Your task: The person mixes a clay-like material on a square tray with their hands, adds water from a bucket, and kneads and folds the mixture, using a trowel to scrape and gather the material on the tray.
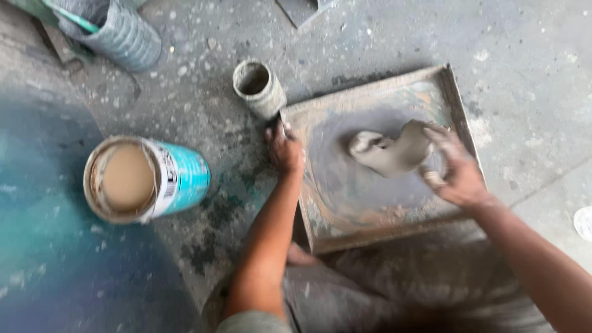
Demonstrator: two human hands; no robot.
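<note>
A lump of wet grey clay [387, 151] lies on a square, mud-smeared board [345, 213] on the concrete floor. My right hand [455, 169], coated in clay, grips the lump's right end and lifts it partly off the board. At the board's left edge rests my left hand [285, 150], fingers curled over the rim near its top corner. The view is blurred by motion.
A teal can [145, 179] filled with tan slip stands to the left. A small clay-caked cup [259, 86] sits just above the board's corner. A grey ribbed container [114, 31] lies at top left. My bare foot [299, 254] shows below the board.
</note>
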